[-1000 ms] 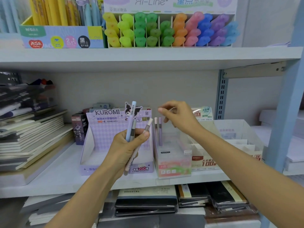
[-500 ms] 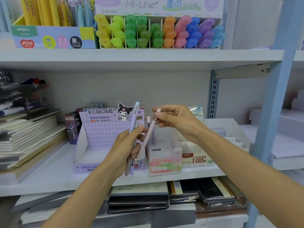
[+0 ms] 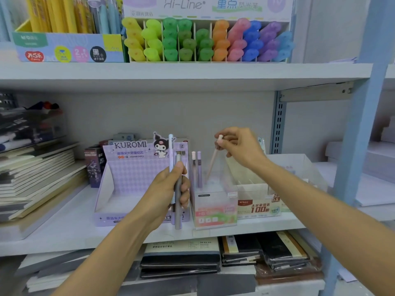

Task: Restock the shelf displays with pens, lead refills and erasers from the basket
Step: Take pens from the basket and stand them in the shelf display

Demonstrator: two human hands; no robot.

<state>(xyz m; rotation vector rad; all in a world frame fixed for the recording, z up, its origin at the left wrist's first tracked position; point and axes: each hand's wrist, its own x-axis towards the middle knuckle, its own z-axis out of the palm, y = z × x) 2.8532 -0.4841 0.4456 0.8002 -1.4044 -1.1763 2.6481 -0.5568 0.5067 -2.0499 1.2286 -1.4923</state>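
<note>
1. The middle shelf carries the displays. The upper shelf board sits well above both hands, which leaves open room overhead. A blue upright post bounds the bay on the right.
2. A stack of notebooks fills the shelf's left end, well apart from the hands.
3. The purple KUROMI display box stands left of centre. Its tray is open to the front, and the left hand is in front of its right side.
4. A clear display box stands just beside it on the right, touching or almost touching a white refill box further right.
5. The left hand is curled round two upright lead refill tubes, a pale blue tube and a grey tube. It holds them in front of the shelf edge.
6. The right hand hovers above the clear box and pinches the cap end of a pink tube between thumb and fingertips.
7. The pink tube hangs tilted, with its lower end inside the clear box, near two tubes standing against that box's left wall.
</note>
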